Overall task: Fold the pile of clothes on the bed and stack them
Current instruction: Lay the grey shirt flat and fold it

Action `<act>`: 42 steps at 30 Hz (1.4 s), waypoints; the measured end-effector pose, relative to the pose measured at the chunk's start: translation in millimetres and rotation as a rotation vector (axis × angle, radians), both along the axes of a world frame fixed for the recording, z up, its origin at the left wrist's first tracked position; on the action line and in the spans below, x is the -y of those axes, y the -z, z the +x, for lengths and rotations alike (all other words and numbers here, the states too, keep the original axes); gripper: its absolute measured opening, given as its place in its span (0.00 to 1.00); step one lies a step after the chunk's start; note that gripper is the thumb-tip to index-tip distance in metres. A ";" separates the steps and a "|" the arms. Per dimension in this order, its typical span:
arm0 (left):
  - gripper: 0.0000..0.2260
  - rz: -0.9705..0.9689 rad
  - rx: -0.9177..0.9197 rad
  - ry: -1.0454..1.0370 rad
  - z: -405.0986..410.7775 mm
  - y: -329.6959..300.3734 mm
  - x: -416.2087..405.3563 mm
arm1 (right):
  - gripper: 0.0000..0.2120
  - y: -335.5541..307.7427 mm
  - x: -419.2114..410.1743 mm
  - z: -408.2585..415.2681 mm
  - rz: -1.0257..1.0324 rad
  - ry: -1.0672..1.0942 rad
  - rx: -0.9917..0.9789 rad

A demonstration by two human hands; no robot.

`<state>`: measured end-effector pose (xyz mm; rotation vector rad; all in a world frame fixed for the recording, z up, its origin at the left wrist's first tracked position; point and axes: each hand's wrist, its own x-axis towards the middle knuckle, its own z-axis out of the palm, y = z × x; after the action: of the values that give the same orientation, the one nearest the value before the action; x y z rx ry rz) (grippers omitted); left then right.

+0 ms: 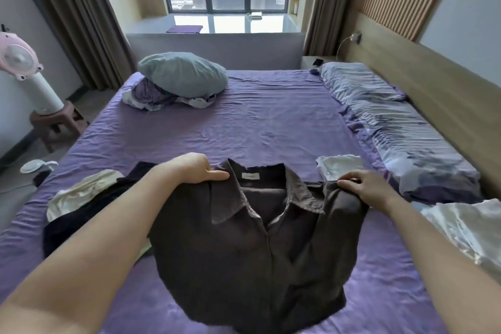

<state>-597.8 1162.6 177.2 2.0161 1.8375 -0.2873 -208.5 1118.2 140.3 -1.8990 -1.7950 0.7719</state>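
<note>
A dark brown collared shirt (244, 247) hangs in front of me above the purple bed sheet (271, 122), collar up and facing me. My left hand (195, 168) grips its left shoulder and my right hand (363, 187) pinches its right shoulder. To the left lie a black garment (81, 225) and a cream garment (78, 192) in a loose pile. A white garment (339, 165) lies just beyond my right hand. Another white satin piece (466, 228) lies at the right edge.
A grey-blue pillow (184, 76) rests on crumpled purple bedding (149, 95) at the far left of the bed. A floral duvet (393, 127) runs along the wooden headboard on the right. A pink fan (21, 62) stands on a stool beside the bed.
</note>
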 end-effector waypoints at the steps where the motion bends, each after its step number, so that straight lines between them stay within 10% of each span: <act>1: 0.28 0.039 0.011 -0.005 9.8 15.2 -10.1 | 0.08 14.6 -11.5 3.9 -0.009 0.010 -0.002; 5: 0.14 -0.044 0.031 0.030 48.0 99.9 -44.5 | 0.14 96.4 -57.9 17.0 -0.155 -0.026 0.053; 21: 0.14 0.048 -0.105 -0.199 106.2 326.4 -98.3 | 0.18 318.8 -157.9 -18.0 -0.331 -0.385 0.780; 25: 0.11 0.078 -0.130 -0.149 88.0 359.9 -108.4 | 0.28 358.6 -162.2 -39.0 -0.319 -0.349 0.723; 32: 0.09 -0.005 0.290 -0.109 43.9 365.0 -143.1 | 0.06 358.7 -178.7 -17.6 -0.153 -0.198 0.371; 42: 0.17 -0.112 0.480 -0.407 73.3 387.2 -273.8 | 0.11 362.1 -293.8 -41.5 -0.227 0.012 0.173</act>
<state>-524.4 1436.4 -210.0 1.4302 1.8065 0.1917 -250.0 1412.1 -221.8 -2.1796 -1.8623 0.8618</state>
